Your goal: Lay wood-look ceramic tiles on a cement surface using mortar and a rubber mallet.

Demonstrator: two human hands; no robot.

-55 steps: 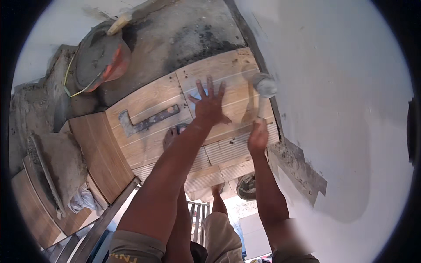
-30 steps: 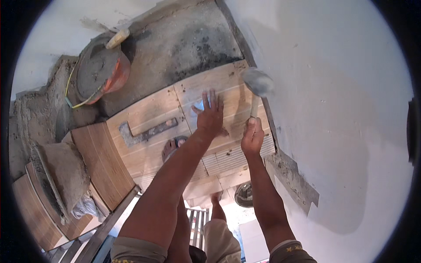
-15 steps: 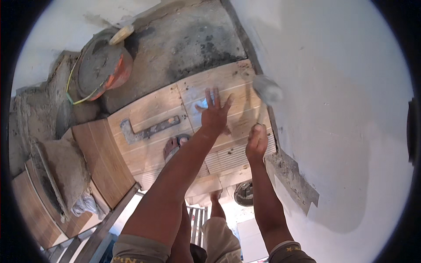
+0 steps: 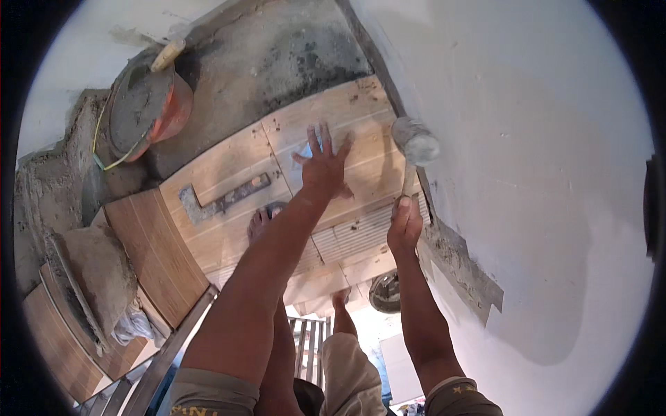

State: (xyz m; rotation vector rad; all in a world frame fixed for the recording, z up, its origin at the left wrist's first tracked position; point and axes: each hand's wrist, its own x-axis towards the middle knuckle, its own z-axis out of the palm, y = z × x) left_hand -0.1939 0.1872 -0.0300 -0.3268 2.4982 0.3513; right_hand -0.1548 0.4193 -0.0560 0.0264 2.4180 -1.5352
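Wood-look tile [image 4: 371, 170] lay under the left hand [image 4: 325, 170], its fingers spread, empty, an L-shaped tool [image 4: 236, 195] and orange bucket [image 4: 173, 114] left of them. The right hand [image 4: 404, 225], fingers curled, gripped a mallet [image 4: 417, 143] near the white wall [image 4: 513, 180].

Head-worn fisheye view, downward onto both hands [image 4: 325, 172]

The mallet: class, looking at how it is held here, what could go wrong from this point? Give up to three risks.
The mallet, gripped in the right hand, might clip the wall, as its head appears close to it. A stray blow could catch the left hand, spread over the tile. The L-shaped tool lying beside the foot could trip the person.
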